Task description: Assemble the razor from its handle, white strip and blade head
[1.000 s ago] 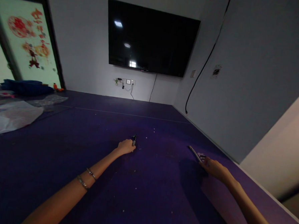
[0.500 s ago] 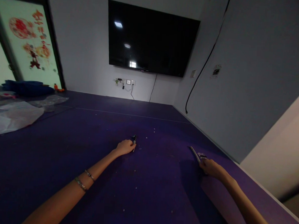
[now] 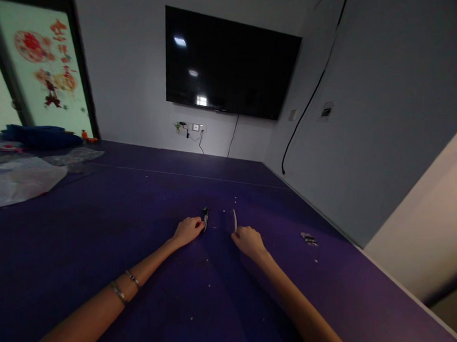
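My left hand [image 3: 187,231] is closed around the lower part of a small slim dark-and-silver tool [image 3: 205,220] with a wider dark head at its top; its exact kind is too small to tell. To the right, my right hand [image 3: 249,242] grips the near end of a thin, pale, slightly curved stick [image 3: 234,221], which points up and away. A short gap separates the two items, and they do not touch. Both hands are low over the purple tabletop [image 3: 150,269]. A small clear packet with dark contents [image 3: 309,239] lies to the right of my right hand.
White specks are scattered over the surface. Clear plastic sheeting [image 3: 24,181] and a dark blue cloth bundle [image 3: 42,137] lie at the left, near a small orange item [image 3: 88,137]. A television [image 3: 230,64] hangs on the wall; a black cable [image 3: 304,111] dangles at the right.
My right hand has moved left from beside the clear packet to near my left hand, carrying the pale stick, now more upright. My left hand has stayed almost in place with its tool.
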Demonstrator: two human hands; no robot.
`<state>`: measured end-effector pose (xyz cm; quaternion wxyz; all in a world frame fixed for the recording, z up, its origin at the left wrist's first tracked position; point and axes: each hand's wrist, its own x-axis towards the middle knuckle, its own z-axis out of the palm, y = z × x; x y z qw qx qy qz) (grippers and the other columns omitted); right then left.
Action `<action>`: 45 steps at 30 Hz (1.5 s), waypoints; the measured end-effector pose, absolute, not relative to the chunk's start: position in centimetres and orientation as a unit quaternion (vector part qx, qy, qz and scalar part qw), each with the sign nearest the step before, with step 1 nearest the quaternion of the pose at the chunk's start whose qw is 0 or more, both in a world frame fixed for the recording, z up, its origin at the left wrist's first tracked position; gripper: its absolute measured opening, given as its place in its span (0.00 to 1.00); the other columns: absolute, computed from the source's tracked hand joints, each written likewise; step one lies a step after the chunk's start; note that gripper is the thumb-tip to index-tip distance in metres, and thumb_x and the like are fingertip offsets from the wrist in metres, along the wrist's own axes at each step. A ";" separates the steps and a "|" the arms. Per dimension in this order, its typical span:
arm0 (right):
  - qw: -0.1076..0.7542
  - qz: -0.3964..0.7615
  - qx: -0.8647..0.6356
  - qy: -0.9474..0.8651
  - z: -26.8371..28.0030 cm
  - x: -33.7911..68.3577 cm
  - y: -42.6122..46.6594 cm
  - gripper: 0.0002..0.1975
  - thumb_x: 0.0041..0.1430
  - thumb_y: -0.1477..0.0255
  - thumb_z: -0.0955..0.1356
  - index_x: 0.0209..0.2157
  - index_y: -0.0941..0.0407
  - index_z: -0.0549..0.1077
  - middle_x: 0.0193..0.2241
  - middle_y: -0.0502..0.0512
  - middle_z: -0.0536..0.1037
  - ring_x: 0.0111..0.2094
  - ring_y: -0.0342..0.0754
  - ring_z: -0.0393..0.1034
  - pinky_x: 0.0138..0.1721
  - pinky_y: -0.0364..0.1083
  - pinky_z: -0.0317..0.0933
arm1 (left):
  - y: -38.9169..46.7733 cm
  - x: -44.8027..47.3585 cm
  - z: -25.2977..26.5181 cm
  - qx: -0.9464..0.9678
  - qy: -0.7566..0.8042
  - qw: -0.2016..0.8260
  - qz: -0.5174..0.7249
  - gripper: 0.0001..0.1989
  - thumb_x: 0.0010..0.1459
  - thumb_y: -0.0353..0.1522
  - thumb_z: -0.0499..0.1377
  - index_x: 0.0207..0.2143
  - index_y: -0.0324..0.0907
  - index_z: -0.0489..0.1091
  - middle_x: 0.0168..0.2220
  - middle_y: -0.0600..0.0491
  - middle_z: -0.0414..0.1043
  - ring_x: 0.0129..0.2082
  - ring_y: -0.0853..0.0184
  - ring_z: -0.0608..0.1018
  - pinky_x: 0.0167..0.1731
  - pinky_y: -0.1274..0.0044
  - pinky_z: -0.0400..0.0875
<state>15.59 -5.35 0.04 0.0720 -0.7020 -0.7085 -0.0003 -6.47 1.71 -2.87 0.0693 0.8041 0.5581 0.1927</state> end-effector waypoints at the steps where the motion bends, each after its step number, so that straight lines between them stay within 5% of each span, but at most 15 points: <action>1: 0.074 -0.004 -0.698 -0.712 0.0 14.5 -4.9 0.18 0.58 0.66 0.58 0.35 0.59 0.76 0.35 0.64 0.78 0.37 0.53 0.73 0.36 0.45 0.62 | 1.7 -6.5 -2.9 0.805 0.556 0.065 0.196 0.17 0.59 0.38 0.45 0.31 0.43 0.71 0.31 0.52 0.74 0.30 0.67 0.74 0.28 0.79 0.59; 19: 0.108 -0.021 -0.692 -0.714 -0.7 11.6 -2.2 0.24 0.59 0.57 0.56 0.35 0.58 0.75 0.33 0.64 0.77 0.35 0.54 0.73 0.34 0.47 0.62 | 1.3 -6.6 -2.8 0.787 0.569 0.062 0.230 0.15 0.59 0.37 0.47 0.28 0.42 0.70 0.26 0.53 0.72 0.27 0.67 0.74 0.25 0.79 0.57; 29: 0.224 -0.088 -0.729 -0.641 -0.7 25.2 -4.4 0.11 0.57 0.69 0.61 0.37 0.57 0.72 0.37 0.58 0.74 0.42 0.49 0.66 0.40 0.42 0.57 | 1.9 -7.4 -3.5 0.764 0.566 -0.070 0.301 0.11 0.57 0.33 0.47 0.35 0.39 0.67 0.37 0.46 0.67 0.41 0.61 0.69 0.41 0.72 0.63; 45: 0.236 -0.075 -0.828 -0.504 -3.6 41.0 -8.7 0.21 0.51 0.66 0.66 0.47 0.58 0.71 0.43 0.60 0.75 0.46 0.53 0.68 0.46 0.44 0.58 | 2.8 -7.9 -4.4 0.775 0.595 -0.044 0.207 0.16 0.57 0.35 0.47 0.42 0.36 0.65 0.41 0.43 0.69 0.44 0.57 0.70 0.43 0.69 0.64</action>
